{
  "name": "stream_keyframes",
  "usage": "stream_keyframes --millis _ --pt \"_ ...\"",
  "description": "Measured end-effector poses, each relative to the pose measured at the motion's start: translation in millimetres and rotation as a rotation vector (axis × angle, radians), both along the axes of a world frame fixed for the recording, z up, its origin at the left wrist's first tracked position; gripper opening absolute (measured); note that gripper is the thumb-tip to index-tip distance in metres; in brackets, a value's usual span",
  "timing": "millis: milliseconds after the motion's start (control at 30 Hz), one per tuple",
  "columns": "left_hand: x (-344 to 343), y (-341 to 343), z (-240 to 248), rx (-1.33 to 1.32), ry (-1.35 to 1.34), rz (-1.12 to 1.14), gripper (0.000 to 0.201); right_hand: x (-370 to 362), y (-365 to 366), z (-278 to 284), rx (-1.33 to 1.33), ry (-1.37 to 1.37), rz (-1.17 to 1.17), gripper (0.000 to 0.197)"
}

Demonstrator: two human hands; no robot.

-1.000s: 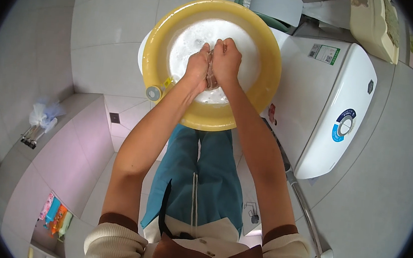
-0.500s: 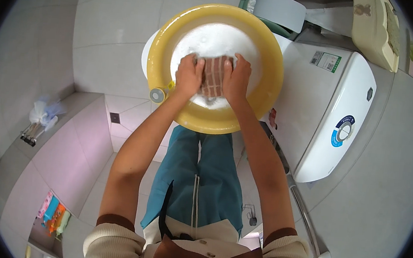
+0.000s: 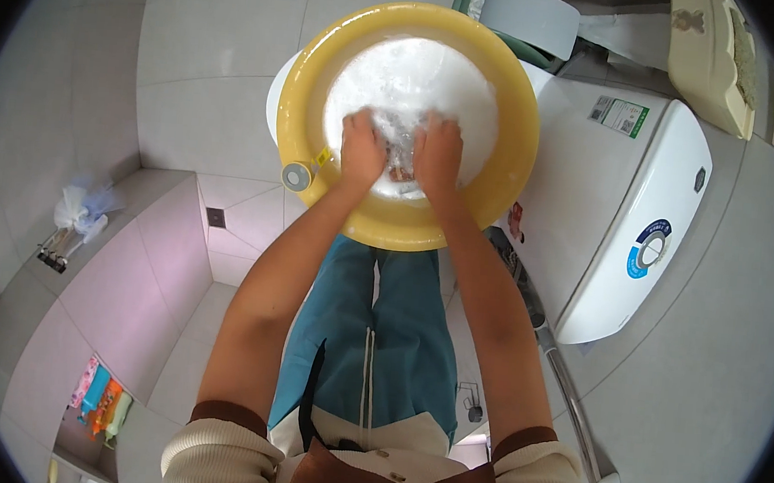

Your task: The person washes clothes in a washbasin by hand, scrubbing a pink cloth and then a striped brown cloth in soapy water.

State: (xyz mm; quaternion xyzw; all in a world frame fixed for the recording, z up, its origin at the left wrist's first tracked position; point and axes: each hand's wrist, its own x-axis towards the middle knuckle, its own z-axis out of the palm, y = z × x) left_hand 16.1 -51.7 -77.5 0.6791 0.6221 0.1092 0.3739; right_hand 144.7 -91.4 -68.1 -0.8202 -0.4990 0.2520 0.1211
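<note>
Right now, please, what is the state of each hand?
Left hand: closed on the small brownish cloth in the yellow basin.
Right hand: closed on the same cloth.

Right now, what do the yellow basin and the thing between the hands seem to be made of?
The yellow basin looks like moulded plastic: smooth, glossy, evenly coloured rim. The thing between the left hand and right hand looks like wet cloth, brownish and crumpled in the soapy water, though foam hides much of it.

Basin (image 3: 388,228) ahead, water heater (image 3: 628,226) to its right
</note>
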Motion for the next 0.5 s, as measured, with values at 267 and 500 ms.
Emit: stream_keyframes --millis 267,500 --pt "14 25 18 -0.783 -0.706 0.726 0.054 -14 0 12 0.197 0.874 -0.548 0.03" --pt "41 33 61 -0.735 -0.783 0.538 0.041 -21 28 77 0.36 0.3 -0.222 0.023"
